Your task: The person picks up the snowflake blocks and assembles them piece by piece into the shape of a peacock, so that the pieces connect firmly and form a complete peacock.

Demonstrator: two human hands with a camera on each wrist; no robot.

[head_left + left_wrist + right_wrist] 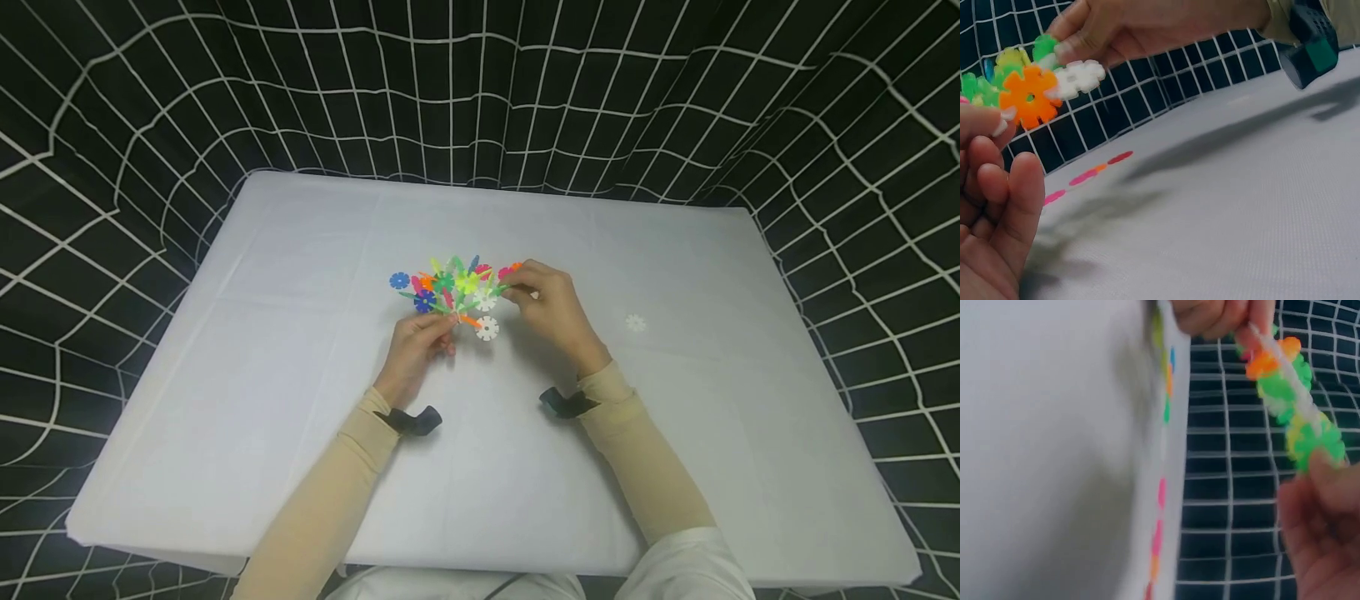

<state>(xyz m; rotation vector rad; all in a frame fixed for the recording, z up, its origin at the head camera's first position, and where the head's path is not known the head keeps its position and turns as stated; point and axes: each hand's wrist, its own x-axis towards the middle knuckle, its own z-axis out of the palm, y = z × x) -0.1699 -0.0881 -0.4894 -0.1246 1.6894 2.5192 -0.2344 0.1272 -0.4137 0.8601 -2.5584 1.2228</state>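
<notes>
Several slotted plastic snowflake discs are joined into a small chain held up between both hands. My left hand [418, 348] pinches one end of it between thumb and fingertips. At the other end, my right hand [553, 307] pinches a green disc [1322, 447]. In the left wrist view an orange disc [1030, 97] faces the camera, with a white disc [1079, 79] beside it. A white disc [487, 328] shows just right of the left fingertips in the head view. Exactly how the joined discs interlock is partly hidden by fingers.
Loose coloured discs, among them a blue disc [399, 281] and pink and orange ones, lie on the white-covered table [225, 375] beyond the hands. One pale disc [635, 322] lies apart to the right. Black cloth with a white grid [480, 100] surrounds the table.
</notes>
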